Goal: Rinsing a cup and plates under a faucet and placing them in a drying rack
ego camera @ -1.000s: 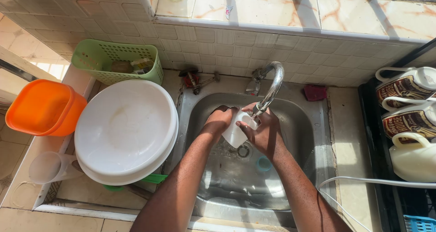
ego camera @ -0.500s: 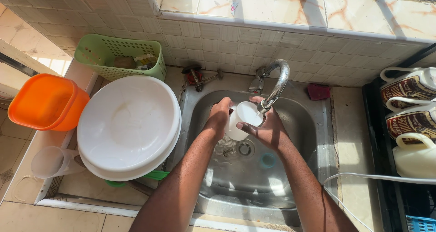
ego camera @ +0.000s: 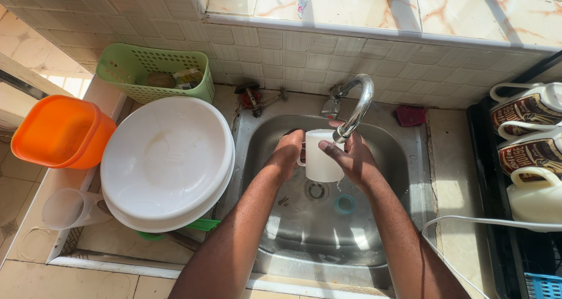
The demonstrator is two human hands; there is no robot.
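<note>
A white mug (ego camera: 321, 156) is held upright over the steel sink (ego camera: 328, 240), right under the curved metal tap (ego camera: 358, 104). My left hand (ego camera: 287, 152) grips its handle side. My right hand (ego camera: 349, 157) wraps the other side, fingers on the rim near the spout. A drain (ego camera: 317, 190) and a small blue ring (ego camera: 345, 203) lie on the sink floor below.
A large upturned white basin (ego camera: 167, 161) sits left of the sink, with an orange tub (ego camera: 58, 132), a green basket (ego camera: 153, 73) and a clear jug (ego camera: 73, 208) around it. Mugs (ego camera: 530, 147) stand in a rack at right. A white cable (ego camera: 486, 223) crosses the counter.
The mug has been turned from tilted to upright and brought directly beneath the spout. Both hands stay on it.
</note>
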